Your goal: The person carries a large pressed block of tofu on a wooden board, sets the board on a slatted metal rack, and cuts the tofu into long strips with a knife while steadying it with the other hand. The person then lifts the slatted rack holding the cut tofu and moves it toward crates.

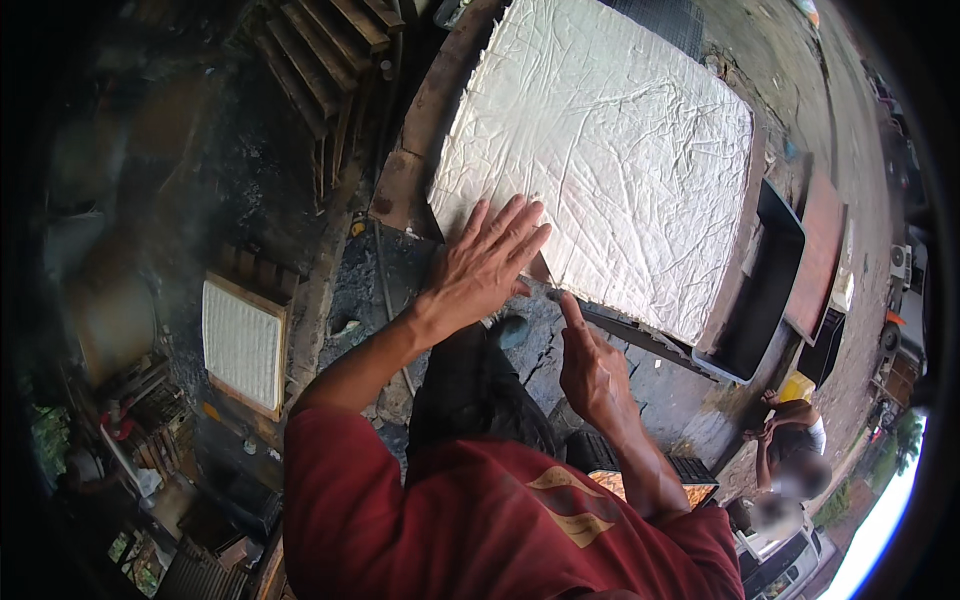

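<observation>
A large white slab [610,160] with a creased, cloth-like surface lies on a brown board [742,230]. My left hand [482,262] rests on its near left corner, palm down with the fingers spread. Just right of it, at the slab's near edge, my right hand [594,372] is closed with the index finger stretched forward. From this grip a thin blade, seemingly a knife [553,284], points at the edge. Most of its handle is hidden in my fingers.
A black tub [768,290] stands right of the slab. Wooden slatted racks [320,60] are at the far left. A framed white slab [242,345] stands lower left. Two other people, one with bare arms [795,420], are at the lower right.
</observation>
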`<control>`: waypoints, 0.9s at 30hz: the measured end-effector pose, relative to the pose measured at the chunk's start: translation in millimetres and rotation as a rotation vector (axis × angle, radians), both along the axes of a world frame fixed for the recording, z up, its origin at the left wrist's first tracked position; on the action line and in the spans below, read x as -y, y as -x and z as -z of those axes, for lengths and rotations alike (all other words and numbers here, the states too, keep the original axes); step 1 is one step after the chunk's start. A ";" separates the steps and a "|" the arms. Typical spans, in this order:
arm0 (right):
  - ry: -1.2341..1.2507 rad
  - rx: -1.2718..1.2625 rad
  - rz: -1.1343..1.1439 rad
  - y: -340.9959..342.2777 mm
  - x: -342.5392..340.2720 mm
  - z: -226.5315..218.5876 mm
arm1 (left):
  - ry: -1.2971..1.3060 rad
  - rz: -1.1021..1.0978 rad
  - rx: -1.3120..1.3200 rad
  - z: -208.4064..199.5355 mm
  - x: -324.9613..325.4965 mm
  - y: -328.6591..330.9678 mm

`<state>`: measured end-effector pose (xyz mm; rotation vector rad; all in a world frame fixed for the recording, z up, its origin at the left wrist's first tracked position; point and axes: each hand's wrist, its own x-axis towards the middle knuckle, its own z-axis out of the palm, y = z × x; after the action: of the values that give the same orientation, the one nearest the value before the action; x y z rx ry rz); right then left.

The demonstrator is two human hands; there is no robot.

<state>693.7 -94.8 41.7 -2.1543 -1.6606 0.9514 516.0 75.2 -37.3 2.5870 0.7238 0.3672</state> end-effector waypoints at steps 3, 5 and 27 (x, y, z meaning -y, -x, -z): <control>0.214 -0.006 -0.003 -10.5 54.6 -23.8 | -0.183 0.086 -0.163 7.7 -0.1 -2.6; 0.462 0.033 -0.056 -19.0 83.1 -41.2 | -0.145 0.068 -0.073 9.9 -0.8 0.2; -0.409 0.022 -0.101 -11.4 -236.5 49.6 | 0.136 -0.246 0.049 7.5 -174.9 -3.8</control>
<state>705.1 141.7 -7.8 -1.8291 -1.8027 0.5501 519.9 250.0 -44.8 2.3591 1.0170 0.4386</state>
